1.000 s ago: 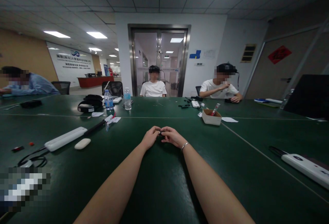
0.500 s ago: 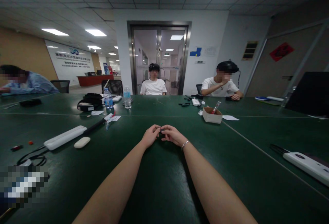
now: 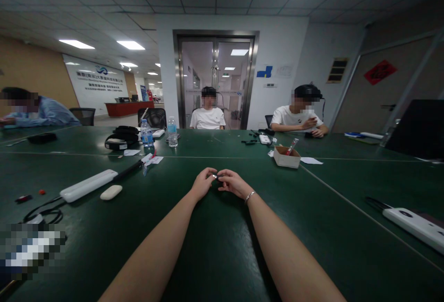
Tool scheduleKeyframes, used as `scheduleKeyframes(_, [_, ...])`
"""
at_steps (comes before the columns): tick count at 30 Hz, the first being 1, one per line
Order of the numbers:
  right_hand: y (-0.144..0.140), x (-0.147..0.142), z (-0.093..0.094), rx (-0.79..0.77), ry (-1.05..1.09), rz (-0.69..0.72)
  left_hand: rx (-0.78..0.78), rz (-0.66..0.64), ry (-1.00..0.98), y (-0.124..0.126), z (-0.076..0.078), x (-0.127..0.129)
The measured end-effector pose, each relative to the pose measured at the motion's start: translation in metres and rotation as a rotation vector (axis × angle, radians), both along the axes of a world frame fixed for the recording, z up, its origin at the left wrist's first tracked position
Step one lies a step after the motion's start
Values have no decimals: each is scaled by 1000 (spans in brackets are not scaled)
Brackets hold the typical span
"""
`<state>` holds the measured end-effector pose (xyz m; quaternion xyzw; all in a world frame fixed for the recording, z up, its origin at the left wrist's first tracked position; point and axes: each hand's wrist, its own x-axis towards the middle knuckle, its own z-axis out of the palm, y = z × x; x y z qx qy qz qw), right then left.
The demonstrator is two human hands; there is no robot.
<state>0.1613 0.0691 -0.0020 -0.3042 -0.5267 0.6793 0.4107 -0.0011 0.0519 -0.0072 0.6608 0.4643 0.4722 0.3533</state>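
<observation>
Head view: left hand [image 3: 203, 184] and right hand [image 3: 234, 184] nearly meet mid-frame above the green worktop [image 3: 218, 251], fingers curled in, thumbs and fingertips closed together on a small dark object [image 3: 218, 177]. It sits between the two sets of fingertips, mostly hidden, with a bright glint at its left end; too small to identify. Silver bracelet [image 3: 249, 197] on the right wrist. Left of the hands: white oval object [image 3: 111, 193], then a long white bar [image 3: 89, 185] with a black rod-like piece beyond it, and black cable [image 3: 48, 216] near the bar's closer end. Small orange bit [image 3: 42, 192] and dark red item [image 3: 23, 199] farther left. Ahead and right: open box [image 3: 286, 160] with a red-and-clear item leaning in it, white paper [image 3: 311, 160] just beside. Far right: white power strip [image 3: 412, 227]. Farther back left: two plastic bottles [image 3: 146, 135], upright, next to black gear [image 3: 121, 138]. Across the worktop, two people in white shirts sit; another person in blue leans at far left.
</observation>
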Motion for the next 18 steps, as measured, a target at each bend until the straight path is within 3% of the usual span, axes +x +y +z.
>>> scheduleKeyframes(18, [-1, 0, 0, -11, 13, -11, 13, -38, -4, 0, -1, 1])
